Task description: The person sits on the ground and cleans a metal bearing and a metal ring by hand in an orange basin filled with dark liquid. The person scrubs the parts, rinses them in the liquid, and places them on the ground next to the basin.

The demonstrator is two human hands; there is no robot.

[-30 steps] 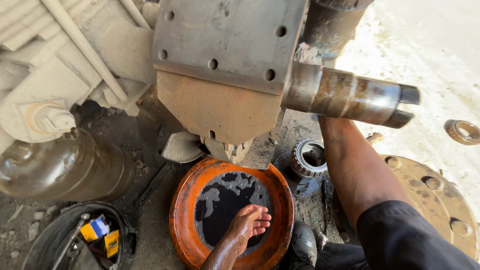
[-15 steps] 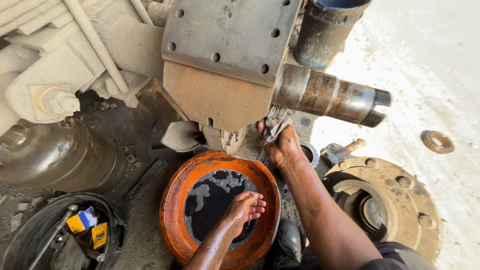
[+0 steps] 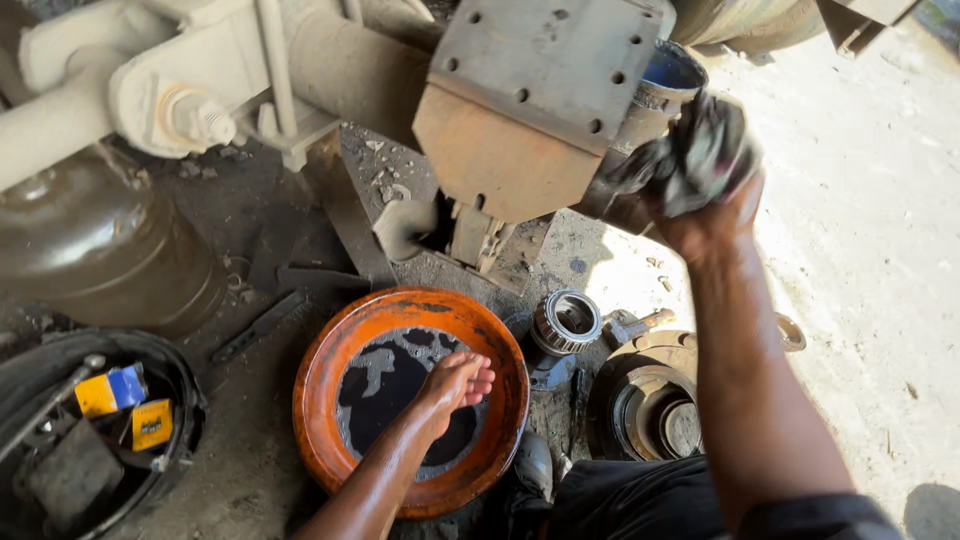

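Moved: since half a second ago the right hand (image 3: 712,215) has risen from below the axle plate to the axle spindle (image 3: 610,205), now carrying a dark rag (image 3: 690,150).
Right hand: fingers closed around the rag, pressing it against the spindle's outer end, just beside the grey bolted plate (image 3: 545,95).
Left hand: the left hand (image 3: 455,385) stays in the orange basin (image 3: 330,375), fingers loosely extended and together, palm down on the dark oily liquid, gripping nothing.
Basin: on the dirt floor under the plate, round, rust-orange rim.
Bearing: a roller bearing (image 3: 565,322) stands just right of the basin, near a bolt (image 3: 640,323).
Hub: a round wheel hub (image 3: 650,400) lies beside the right forearm.
Far left: a black tub (image 3: 180,400) holds tools and small blue and yellow boxes.
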